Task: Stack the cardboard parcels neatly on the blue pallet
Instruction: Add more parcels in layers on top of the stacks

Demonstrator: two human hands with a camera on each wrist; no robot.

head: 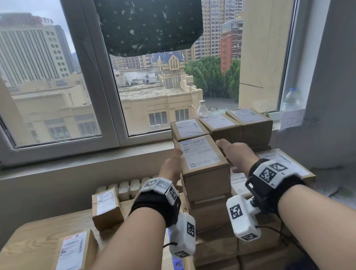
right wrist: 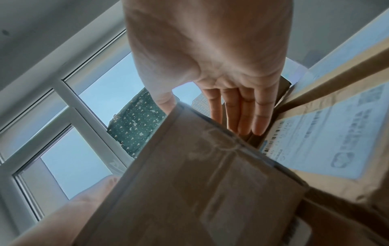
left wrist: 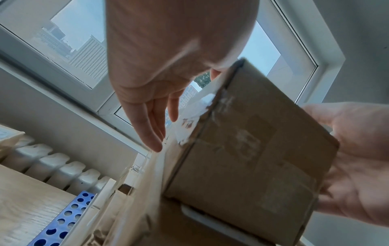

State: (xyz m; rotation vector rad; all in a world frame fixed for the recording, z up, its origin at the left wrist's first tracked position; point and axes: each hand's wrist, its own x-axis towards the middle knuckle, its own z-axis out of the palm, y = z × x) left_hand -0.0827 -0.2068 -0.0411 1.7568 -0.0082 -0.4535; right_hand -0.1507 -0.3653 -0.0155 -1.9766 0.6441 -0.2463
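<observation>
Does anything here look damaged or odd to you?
Yes: the white label on the top parcel, held between the left hand and right hand, looks torn and ragged at the parcel's edge.

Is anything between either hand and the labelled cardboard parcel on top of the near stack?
Nothing visible. The left hand and right hand flank the top brown cardboard parcel, straight fingers along its sides.

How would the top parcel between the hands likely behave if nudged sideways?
The top parcel looks stiff: its edges are crisp. Taped cardboard probably slides easily. It caps a tall narrow column, so a push might tip it. Both hands, left and right, flank it open.
</observation>
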